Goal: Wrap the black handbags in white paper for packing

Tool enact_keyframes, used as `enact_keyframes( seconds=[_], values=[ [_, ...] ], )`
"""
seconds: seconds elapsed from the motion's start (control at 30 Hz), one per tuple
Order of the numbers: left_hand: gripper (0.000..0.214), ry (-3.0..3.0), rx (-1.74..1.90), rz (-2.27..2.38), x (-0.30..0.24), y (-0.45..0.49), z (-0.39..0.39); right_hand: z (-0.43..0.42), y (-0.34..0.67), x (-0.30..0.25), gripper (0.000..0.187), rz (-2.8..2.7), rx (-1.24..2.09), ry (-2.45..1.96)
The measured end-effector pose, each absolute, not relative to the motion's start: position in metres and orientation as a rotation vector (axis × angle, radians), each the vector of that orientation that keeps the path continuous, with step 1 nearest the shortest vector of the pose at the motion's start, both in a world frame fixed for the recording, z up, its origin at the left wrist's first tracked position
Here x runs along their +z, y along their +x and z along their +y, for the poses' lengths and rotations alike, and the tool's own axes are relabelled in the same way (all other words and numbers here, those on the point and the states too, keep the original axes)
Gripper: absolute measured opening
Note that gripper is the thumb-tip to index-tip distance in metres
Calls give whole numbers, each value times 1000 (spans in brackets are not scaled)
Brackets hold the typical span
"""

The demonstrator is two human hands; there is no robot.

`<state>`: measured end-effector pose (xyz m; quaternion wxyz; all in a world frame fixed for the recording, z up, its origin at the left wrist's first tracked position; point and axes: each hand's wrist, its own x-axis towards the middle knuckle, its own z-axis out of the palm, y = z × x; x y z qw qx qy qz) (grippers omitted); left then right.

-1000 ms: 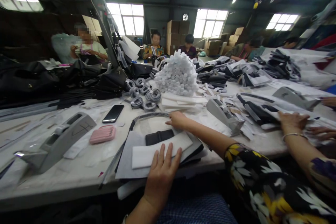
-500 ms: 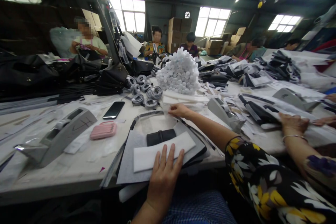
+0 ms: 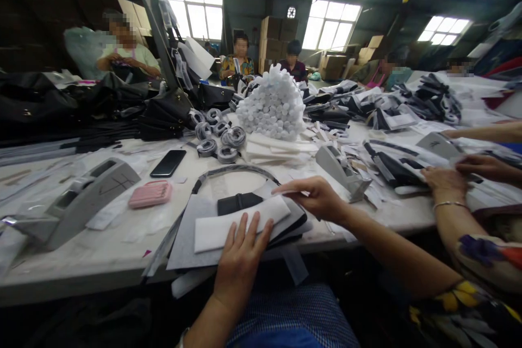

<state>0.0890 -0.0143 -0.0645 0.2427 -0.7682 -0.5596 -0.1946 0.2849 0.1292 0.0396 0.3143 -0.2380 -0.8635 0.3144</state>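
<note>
A black handbag [image 3: 238, 203] lies in front of me, its wrapped handle [image 3: 232, 167] arched away from me. Grey lining paper [image 3: 183, 242] is spread at its left, and a white foam strip [image 3: 207, 235] lies across it. My left hand [image 3: 240, 253] rests flat on this strip with fingers spread. At the bag's upper right, my right hand [image 3: 314, 196] has its fingertips drawn together by the handle's end. Something pale and thin shows at those fingertips; I cannot make out what it is.
Tape dispensers [image 3: 81, 201] [image 3: 340, 171] flank the bag. A phone [image 3: 168, 163], a pink case [image 3: 150, 194], coiled straps [image 3: 233, 137] and a pile of white rolls [image 3: 271, 106] are nearby. A co-worker's hands [image 3: 446, 182] work at the right, and several people sit opposite.
My right hand has come toward me and right, from beyond the handle to the bag's upper right. The translucent sheet no longer hangs there. A translucent strip now shows over the table edge.
</note>
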Motion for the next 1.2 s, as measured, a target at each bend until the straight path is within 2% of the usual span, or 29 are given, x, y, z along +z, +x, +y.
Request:
enact_keyframes(
  seconds=[0.13, 0.23, 0.43, 0.53, 0.67, 0.73, 0.93, 1.07, 1.2],
  values=[
    [53, -2134, -531, -1525, -67, 85, -13, 89, 306, 5, 34, -2456, 489, -402],
    [51, -2150, -535, -1539, -69, 83, -13, 78, 312, -22, 38, -2449, 238, -320],
    [70, -2139, -484, -1567, -63, 87, -14, 75, 316, -58, 45, -2386, 26, -295],
    [72, -2153, -423, -1531, -61, 90, -15, 74, 323, -47, 45, -2425, 108, -234],
    [67, -2187, -415, -1506, -62, 90, -15, 80, 322, 0, 23, -2449, 504, -289],
    [66, -2179, -441, -1510, -62, 90, -15, 93, 306, 20, 24, -2391, 538, -398],
    [62, -2164, -468, -1513, -61, 91, -15, 149, 236, 8, 37, -2871, 162, -583],
    [60, -2159, -486, -1521, -61, 93, -16, 155, 229, -6, 36, -3079, -19, -686],
    [57, -2151, -501, -1515, -62, 93, -16, 146, 229, 2, 34, -3100, -113, -878]
  ],
)
